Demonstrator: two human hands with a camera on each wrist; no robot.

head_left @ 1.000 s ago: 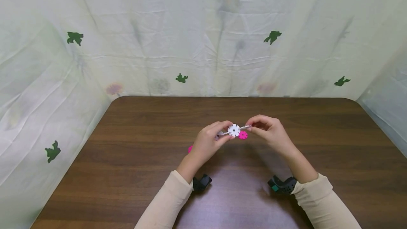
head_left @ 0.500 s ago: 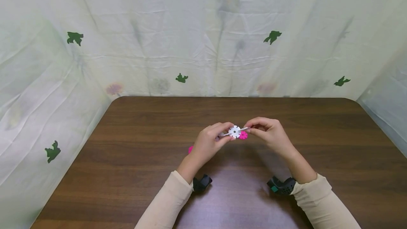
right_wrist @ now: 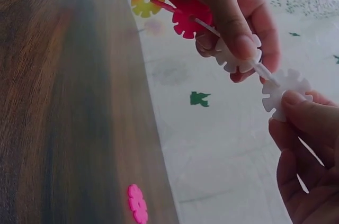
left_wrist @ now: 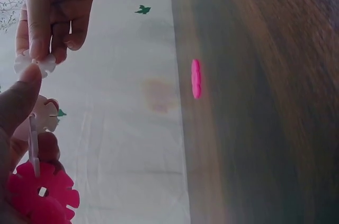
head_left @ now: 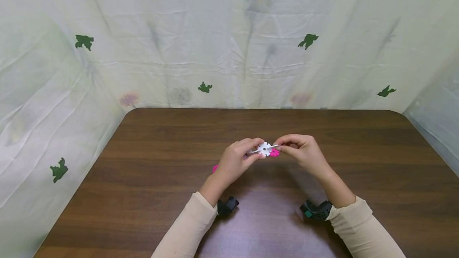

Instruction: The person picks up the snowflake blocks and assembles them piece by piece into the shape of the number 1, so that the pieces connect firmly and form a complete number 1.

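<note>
A chain of slotted plastic discs, white, pink and yellow, hangs between the hands above the table. My left hand (head_left: 234,156) pinches a white disc (head_left: 264,149) of this chain between thumb and fingers. My right hand (head_left: 305,152) pinches another white disc (right_wrist: 286,89) at the chain's right end, where it meets a white disc seen edge-on. How deep their slots sit in each other, I cannot tell. Beyond the left hand, the right wrist view shows a pink disc (right_wrist: 188,23) and a yellow disc (right_wrist: 148,0). In the head view the left hand and wrist hide most of that part.
One loose pink disc (left_wrist: 196,78) lies on the brown wooden table (head_left: 161,178), just beyond the hands. A pale curtain (head_left: 229,43) with green bird shapes hangs behind the table and along both sides.
My right hand has shifted slightly left and down, bringing its white disc closer to the left hand's disc. The left hand has hardly moved. The loose pink disc is partly covered.
</note>
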